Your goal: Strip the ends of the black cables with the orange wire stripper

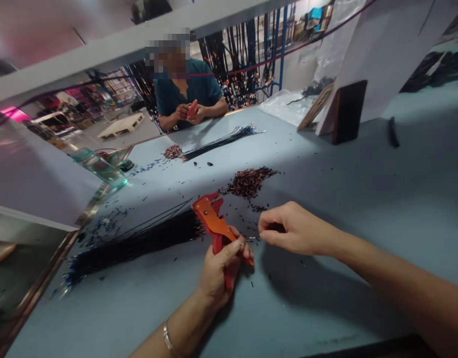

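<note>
Bracelet [168, 339] at seven o'clock; my left hand [218, 271] grips strippers [215, 224], right hand [294, 228] pinched, contents unclear. Likely stripping wires [146, 242]; next needs alignment.

Hand tool [214, 220]: clock's centre, in the left hand [214, 271] above the table [370, 194].
Near wire bundle [139, 239]: 9 o'clock.
Near clippings heap [247, 184]: 1 o'clock.
Right hand [298, 228]: 3 o'clock.
Far wire bundle [219, 142]: 12 o'clock, far clippings heap [172, 151] at its left end.
Co-worker [191, 89]: behind that bundle.
Phone [350, 113]: 2 o'clock, before an upright panel [389, 64].
Container [102, 168]: 10 o'clock, table's left edge.
</note>
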`<act>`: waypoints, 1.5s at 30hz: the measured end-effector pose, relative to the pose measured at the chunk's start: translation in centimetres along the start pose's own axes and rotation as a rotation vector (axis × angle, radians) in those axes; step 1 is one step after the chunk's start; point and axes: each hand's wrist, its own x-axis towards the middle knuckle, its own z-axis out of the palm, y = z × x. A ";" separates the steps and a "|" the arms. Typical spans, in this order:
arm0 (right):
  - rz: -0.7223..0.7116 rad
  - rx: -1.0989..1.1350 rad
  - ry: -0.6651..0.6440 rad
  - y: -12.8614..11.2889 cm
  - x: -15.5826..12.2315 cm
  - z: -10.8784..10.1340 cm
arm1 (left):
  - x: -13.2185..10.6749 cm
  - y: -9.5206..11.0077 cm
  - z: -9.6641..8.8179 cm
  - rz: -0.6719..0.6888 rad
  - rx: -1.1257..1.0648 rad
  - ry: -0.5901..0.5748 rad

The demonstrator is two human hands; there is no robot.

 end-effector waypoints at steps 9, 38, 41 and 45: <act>-0.003 0.095 0.038 0.5 0.1 0.2 | 0.1 0.1 -0.2 -0.046 -0.021 -0.011; -0.485 -0.598 0.702 -0.2 -1.0 2.6 | -0.7 -0.5 -0.9 -0.008 0.237 -0.336; -0.482 -0.649 0.728 -0.3 -1.0 2.7 | -0.8 -0.3 -0.7 -0.009 0.276 -0.344; -0.563 -0.714 0.766 -0.2 -1.0 3.0 | -0.8 -0.2 -0.5 0.011 0.346 -0.377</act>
